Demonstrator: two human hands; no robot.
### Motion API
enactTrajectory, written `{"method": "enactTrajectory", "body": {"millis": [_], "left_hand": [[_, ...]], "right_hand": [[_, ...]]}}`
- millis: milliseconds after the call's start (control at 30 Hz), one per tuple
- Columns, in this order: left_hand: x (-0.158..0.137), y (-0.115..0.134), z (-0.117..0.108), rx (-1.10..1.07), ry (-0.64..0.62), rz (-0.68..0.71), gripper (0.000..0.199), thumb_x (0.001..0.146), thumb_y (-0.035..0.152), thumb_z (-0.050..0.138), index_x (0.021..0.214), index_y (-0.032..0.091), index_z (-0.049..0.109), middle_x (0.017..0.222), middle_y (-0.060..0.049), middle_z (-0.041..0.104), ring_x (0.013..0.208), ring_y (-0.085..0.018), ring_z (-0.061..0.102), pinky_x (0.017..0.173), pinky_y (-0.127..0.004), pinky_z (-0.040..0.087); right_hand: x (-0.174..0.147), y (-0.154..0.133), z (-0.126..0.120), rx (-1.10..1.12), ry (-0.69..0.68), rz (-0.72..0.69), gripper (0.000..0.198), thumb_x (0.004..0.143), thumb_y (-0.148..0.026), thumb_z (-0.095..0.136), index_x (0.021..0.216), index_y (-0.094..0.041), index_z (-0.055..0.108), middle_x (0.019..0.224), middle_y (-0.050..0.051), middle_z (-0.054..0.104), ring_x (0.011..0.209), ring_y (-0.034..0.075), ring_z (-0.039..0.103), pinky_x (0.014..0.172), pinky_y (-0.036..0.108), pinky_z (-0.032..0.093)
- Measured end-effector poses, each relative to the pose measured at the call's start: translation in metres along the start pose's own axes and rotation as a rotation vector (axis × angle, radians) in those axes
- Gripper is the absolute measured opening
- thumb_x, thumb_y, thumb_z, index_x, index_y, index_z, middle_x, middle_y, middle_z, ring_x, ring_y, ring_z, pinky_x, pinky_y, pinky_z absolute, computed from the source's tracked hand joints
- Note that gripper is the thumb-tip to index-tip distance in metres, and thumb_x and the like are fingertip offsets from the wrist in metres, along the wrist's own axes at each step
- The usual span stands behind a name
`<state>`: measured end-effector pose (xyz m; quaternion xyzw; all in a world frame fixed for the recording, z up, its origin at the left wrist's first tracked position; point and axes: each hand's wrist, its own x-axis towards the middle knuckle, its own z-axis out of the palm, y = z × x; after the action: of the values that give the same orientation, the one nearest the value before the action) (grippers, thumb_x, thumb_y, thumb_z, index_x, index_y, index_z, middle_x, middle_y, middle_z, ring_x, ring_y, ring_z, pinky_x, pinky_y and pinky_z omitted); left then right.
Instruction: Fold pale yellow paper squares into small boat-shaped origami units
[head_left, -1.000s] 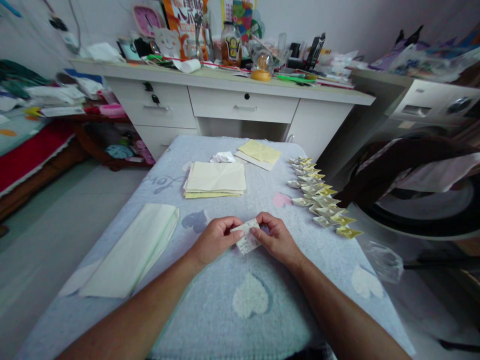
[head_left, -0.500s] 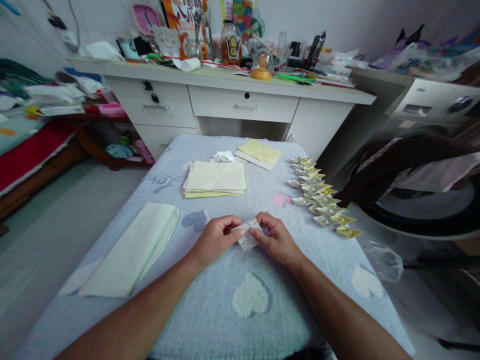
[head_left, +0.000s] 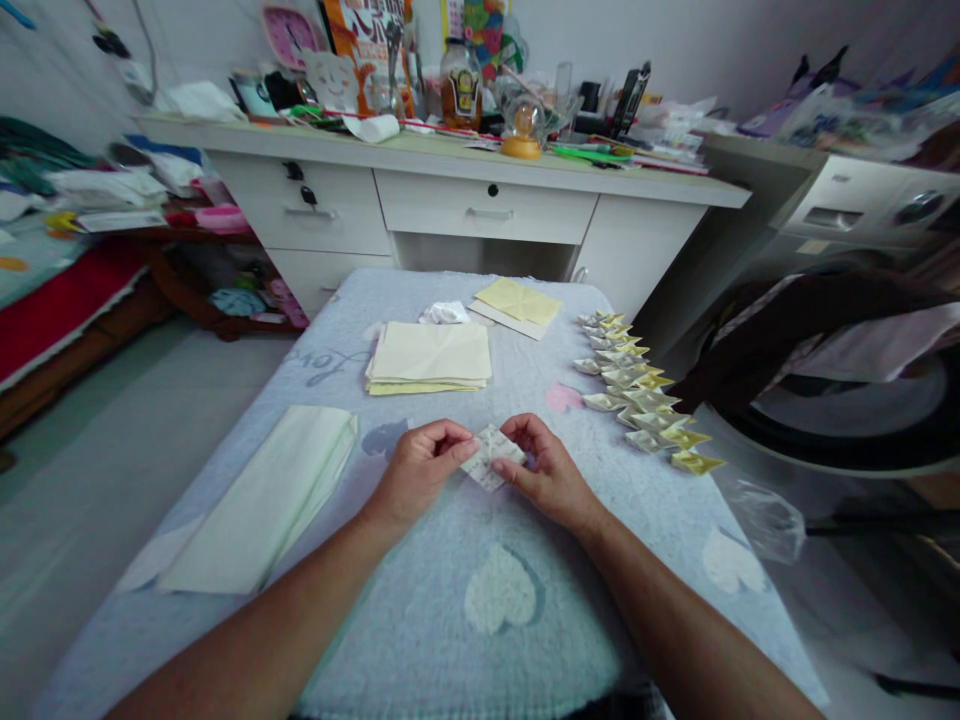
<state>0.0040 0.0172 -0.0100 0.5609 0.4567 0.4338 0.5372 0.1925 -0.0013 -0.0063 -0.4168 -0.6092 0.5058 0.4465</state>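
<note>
Between my hands is a small folded paper square (head_left: 486,462), pale with faint printed marks, turned cornerwise just above the cloth. My left hand (head_left: 427,465) pinches its left corner between thumb and fingers. On the opposite side my right hand (head_left: 546,468) grips the right edge, with the thumb lying on top of the paper. Beyond them lies a stack of cream and yellow paper sheets (head_left: 430,355). Folded paper boats (head_left: 641,395), whitish and yellow, stand in a row along the right side.
A long folded pale-green paper or cloth (head_left: 262,500) lies at the left of the cloth-covered table (head_left: 405,640). Yellow and white sheets (head_left: 517,305) and a crumpled white tissue (head_left: 445,313) sit at the back. Behind stands a cluttered white desk (head_left: 491,215); a washing machine (head_left: 847,205) is at right.
My hands have drawn slightly apart, and more of the paper's upper face shows between them. The right hand has lifted a little away from me. The stack and boats stay put.
</note>
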Motion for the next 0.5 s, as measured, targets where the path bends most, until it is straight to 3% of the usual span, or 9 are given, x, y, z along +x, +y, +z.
{"method": "enactTrajectory", "body": {"millis": [167,333,500], "left_hand": [[0.0016,0.0015,0.0,-0.104,0.058,-0.031,0.018,0.075,0.031,0.069,0.075,0.014,0.064,0.068,0.001,0.061,0.064,-0.01,0.052,0.064,-0.022,0.04],[0.0027,-0.0002,0.0017,-0.128,-0.016,-0.035,0.017,0.074,0.029,0.07,0.078,0.014,0.062,0.068,0.003,0.058,0.064,-0.009,0.051,0.063,-0.021,0.039],[0.001,-0.0042,0.0032,0.014,-0.088,-0.013,0.018,0.077,0.03,0.067,0.081,0.014,0.061,0.066,0.004,0.052,0.06,-0.008,0.047,0.057,-0.02,0.035]], "right_hand": [[-0.0001,0.0047,-0.0003,-0.078,-0.019,0.058,0.029,0.077,-0.038,0.07,0.091,-0.02,0.053,0.081,-0.001,0.057,0.072,0.013,0.051,0.066,0.025,0.042],[0.001,0.0087,-0.0017,-0.092,0.012,0.07,0.018,0.08,-0.033,0.064,0.081,-0.018,0.054,0.07,-0.003,0.051,0.064,0.012,0.045,0.06,0.024,0.038],[0.001,0.0026,-0.0029,-0.198,0.059,0.008,0.014,0.08,-0.028,0.059,0.073,-0.02,0.051,0.063,-0.005,0.044,0.06,0.011,0.041,0.056,0.023,0.033]]}}
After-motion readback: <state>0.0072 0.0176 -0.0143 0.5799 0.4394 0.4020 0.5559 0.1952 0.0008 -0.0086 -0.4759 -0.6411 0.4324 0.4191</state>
